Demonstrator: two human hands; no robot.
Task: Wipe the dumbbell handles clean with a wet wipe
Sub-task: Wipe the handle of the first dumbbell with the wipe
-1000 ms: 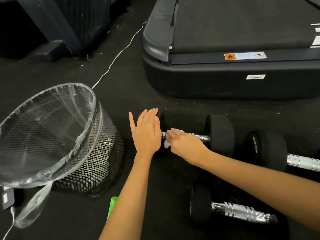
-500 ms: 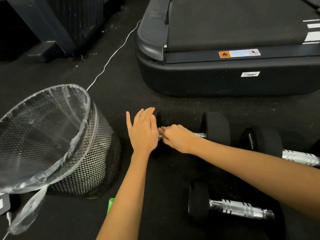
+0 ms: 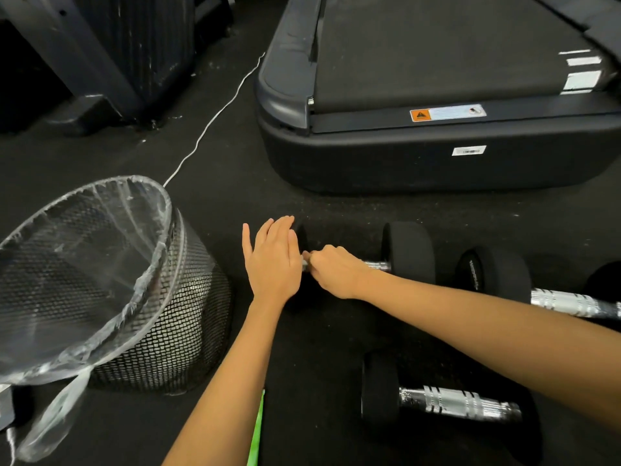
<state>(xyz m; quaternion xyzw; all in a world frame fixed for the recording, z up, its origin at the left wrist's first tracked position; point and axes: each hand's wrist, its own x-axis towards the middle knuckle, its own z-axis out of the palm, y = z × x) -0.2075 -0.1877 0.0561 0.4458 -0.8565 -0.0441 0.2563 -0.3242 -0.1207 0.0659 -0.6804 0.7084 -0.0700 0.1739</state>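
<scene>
Three black dumbbells with chrome handles lie on the dark floor. The far one (image 3: 408,252) has my right hand (image 3: 337,272) closed around the left end of its handle; the wet wipe is hidden inside the fist. My left hand (image 3: 274,258) lies flat on that dumbbell's left head, fingers together and extended. A second dumbbell (image 3: 497,275) lies to the right, its handle running off the frame edge. The third dumbbell (image 3: 440,400) lies near me, under my right forearm.
A black mesh waste bin (image 3: 161,334) with a clear plastic liner stands at the left. A treadmill base (image 3: 437,156) fills the back right. A white cable (image 3: 208,126) runs across the floor. A green object (image 3: 257,432) pokes out beside my left forearm.
My right hand slid left along the handle until it met my left hand, and the white wipe that showed a second ago is now covered. The left hand stayed put.
</scene>
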